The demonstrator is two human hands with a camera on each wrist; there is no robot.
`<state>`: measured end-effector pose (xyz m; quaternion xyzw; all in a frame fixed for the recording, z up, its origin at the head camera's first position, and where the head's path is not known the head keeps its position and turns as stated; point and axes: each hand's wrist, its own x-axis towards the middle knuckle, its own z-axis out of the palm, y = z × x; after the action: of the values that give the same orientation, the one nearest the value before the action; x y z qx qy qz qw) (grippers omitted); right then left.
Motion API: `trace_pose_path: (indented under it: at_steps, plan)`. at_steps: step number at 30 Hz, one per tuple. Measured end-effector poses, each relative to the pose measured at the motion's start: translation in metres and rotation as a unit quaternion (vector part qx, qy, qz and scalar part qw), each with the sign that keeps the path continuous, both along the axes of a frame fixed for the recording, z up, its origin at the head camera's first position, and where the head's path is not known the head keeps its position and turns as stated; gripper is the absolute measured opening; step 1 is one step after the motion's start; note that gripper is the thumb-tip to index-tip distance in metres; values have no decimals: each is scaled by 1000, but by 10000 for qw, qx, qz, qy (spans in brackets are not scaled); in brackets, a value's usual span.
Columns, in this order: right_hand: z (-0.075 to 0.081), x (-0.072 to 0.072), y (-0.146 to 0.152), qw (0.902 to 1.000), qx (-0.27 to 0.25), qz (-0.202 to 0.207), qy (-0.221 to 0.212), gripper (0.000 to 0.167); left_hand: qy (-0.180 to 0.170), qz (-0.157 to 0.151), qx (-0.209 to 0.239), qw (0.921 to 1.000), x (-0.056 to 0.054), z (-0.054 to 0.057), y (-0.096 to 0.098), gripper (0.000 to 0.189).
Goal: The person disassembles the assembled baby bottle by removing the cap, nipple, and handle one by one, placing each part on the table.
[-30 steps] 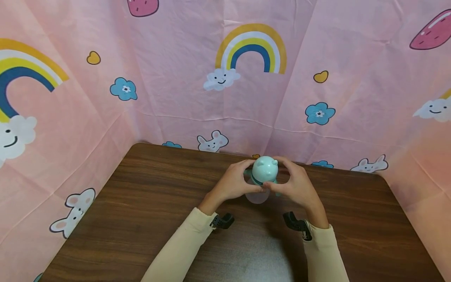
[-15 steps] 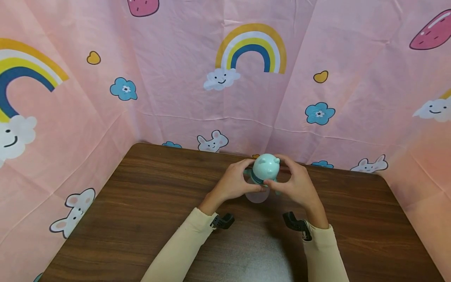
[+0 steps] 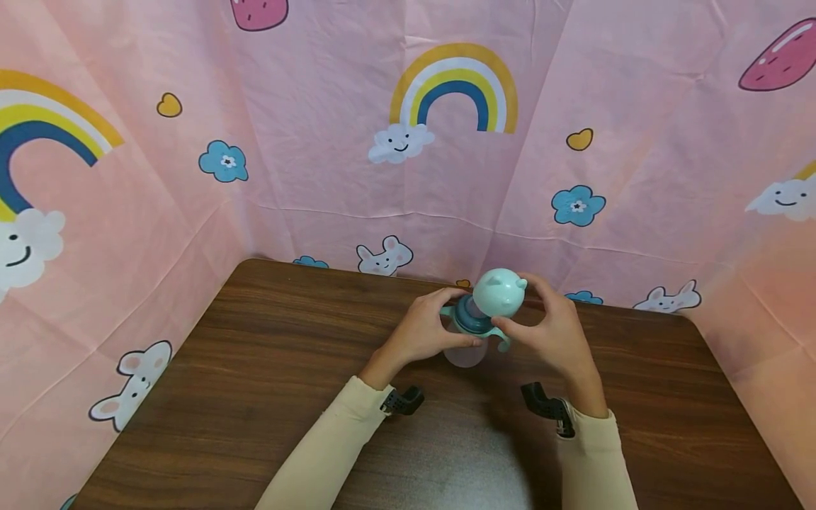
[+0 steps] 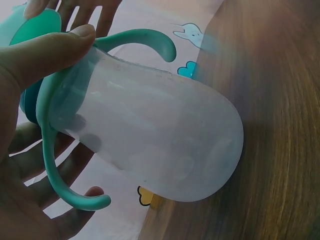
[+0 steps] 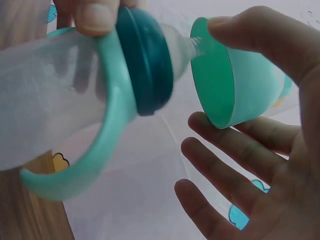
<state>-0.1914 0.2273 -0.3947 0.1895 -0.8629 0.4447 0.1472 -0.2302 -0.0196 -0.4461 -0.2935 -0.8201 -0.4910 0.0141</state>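
A translucent baby bottle [image 4: 160,125] with mint side handles [image 5: 112,125] and a dark teal collar [image 5: 145,62] stands near the table's far edge. My left hand [image 3: 421,326] grips it around the neck, thumb across the front. Above the collar shows a clear nipple [image 5: 177,50]. My right hand [image 3: 551,333] pinches a mint, eared cap [image 3: 500,292] between thumb and fingers. The cap is off the collar, tilted to the right, its open rim facing the nipple in the right wrist view.
The bottle stands on a dark wood table [image 3: 268,382]. Close behind the far edge hangs a pink printed cloth [image 3: 319,142], which continues along both sides. A black wrist camera [image 3: 404,400] sits on the left wrist, another [image 3: 542,404] on the right.
My right hand has lifted the cap off the bottle and moved it up and to the right, uncovering the collar and nipple. The left hand and bottle have stayed in place.
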Motion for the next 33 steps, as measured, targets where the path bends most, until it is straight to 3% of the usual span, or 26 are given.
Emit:
trace_pose_path:
  at_steps: [17,25,33]
  plan:
    - [9,8,19,9989,-135,-450,-79,72,-194,4,102,9998,0,0,-1,80]
    - [8,8,32,9974,-71,-723,17,70,-137,37,0,9999,0,0,-1,82]
    - [3,8,49,9949,-96,-986,-176,75,-51,98,-125,9999,0,1,-1,83]
